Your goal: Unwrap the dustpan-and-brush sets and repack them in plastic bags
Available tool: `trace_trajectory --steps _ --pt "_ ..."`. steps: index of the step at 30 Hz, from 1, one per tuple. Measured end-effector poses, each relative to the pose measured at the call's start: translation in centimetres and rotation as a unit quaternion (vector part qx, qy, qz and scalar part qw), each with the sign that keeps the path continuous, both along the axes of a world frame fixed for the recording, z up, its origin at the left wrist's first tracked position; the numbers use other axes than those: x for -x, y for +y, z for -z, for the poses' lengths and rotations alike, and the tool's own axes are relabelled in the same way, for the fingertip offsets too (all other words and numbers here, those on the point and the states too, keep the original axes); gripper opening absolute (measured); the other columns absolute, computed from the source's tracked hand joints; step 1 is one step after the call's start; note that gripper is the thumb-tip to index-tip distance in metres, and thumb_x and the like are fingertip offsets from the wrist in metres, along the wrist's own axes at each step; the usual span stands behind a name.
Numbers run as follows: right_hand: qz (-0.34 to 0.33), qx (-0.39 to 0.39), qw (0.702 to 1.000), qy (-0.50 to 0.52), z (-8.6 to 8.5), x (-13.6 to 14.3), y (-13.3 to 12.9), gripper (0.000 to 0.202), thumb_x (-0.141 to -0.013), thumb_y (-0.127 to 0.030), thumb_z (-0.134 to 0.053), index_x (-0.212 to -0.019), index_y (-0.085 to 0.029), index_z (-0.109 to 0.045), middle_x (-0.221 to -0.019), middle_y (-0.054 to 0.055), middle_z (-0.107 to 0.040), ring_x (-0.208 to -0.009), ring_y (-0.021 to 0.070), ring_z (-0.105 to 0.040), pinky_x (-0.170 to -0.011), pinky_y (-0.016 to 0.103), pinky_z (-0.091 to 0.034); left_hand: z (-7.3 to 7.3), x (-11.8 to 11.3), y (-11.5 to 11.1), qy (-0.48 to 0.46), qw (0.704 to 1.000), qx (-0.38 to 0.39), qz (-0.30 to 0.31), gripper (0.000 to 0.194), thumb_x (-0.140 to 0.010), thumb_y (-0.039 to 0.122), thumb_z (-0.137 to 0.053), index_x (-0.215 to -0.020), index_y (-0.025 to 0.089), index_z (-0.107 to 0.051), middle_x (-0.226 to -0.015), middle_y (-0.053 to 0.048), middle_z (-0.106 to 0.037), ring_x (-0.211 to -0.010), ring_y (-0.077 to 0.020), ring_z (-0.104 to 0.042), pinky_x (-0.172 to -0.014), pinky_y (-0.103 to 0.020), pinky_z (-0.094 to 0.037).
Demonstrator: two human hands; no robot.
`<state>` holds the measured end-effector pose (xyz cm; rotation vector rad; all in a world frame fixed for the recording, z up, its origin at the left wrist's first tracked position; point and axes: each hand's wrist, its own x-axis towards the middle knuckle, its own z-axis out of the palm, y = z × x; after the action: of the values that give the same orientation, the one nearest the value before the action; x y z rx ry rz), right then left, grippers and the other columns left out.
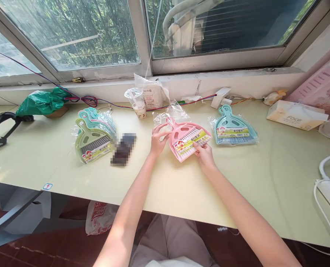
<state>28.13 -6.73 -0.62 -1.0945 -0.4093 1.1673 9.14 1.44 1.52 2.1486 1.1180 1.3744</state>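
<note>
A pink dustpan-and-brush set (181, 129) with a printed label (191, 141) is held just in front of me over the table. My right hand (205, 157) grips its lower right edge, thumb on the label. On the other side, my left hand (158, 139) has its fingers curled at the upper left edge, by the handle. Clear plastic wrap (172, 113) sticks up around the handle. A wrapped blue-green dustpan set (233, 128) lies to the right. Leftward, a green dustpan set (91, 139) lies in front of several blue-green and pink ones (98, 118).
A pixelated dark object (124, 149) lies left of my arms. Along the back stand a plastic cup (138, 105), a paper-filled bag (152, 92) and a white adapter (221, 97) with cables. A tissue pack (295, 115) sits right; a green bag (44, 102) and black headset-like object (3, 128) left.
</note>
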Motion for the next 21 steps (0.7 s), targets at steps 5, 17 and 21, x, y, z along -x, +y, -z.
trace_trajectory --steps 5,17,21 --pt "-0.012 -0.024 0.999 0.035 -0.5 0.5 0.0 0.044 -0.056 -0.024 -0.085 -0.095 -0.02 -0.066 -0.107 0.005 -0.071 -0.098 0.0211 -0.068 -0.075 0.029 -0.061 -0.8 -1.1 -1.6 -0.195 0.978 0.026 -0.073 0.092 -0.063 0.052 -0.082 -0.143 0.036 -0.04 -0.162 0.0 -0.002 -0.15 -0.0281 0.003 -0.121 -0.046 -0.012" --pt "-0.054 -0.015 0.998 0.009 0.2 0.1 0.4 0.04 -0.057 -0.028 -0.085 -0.09 -0.018 -0.065 -0.098 0.007 -0.072 -0.094 0.0225 -0.07 -0.08 0.035 -0.06 -0.7 -1.6 -1.5 -0.34 0.802 0.432 0.233 0.064 -0.073 0.033 -0.077 -0.132 0.026 -0.054 -0.129 -0.008 -0.062 -0.121 -0.028 -0.058 -0.103 -0.044 -0.046" --pt "0.008 -0.028 1.0 0.013 0.2 0.0 0.5 0.036 -0.062 -0.027 -0.081 -0.093 -0.021 -0.063 -0.103 0.005 -0.071 -0.101 0.0207 -0.068 -0.084 0.032 -0.06 -0.6 -2.1 -2.5 -0.27 0.792 0.473 0.276 0.075 -0.07 0.032 -0.08 -0.138 0.03 -0.048 -0.133 -0.009 -0.059 -0.121 -0.0315 -0.057 -0.098 -0.047 -0.05"
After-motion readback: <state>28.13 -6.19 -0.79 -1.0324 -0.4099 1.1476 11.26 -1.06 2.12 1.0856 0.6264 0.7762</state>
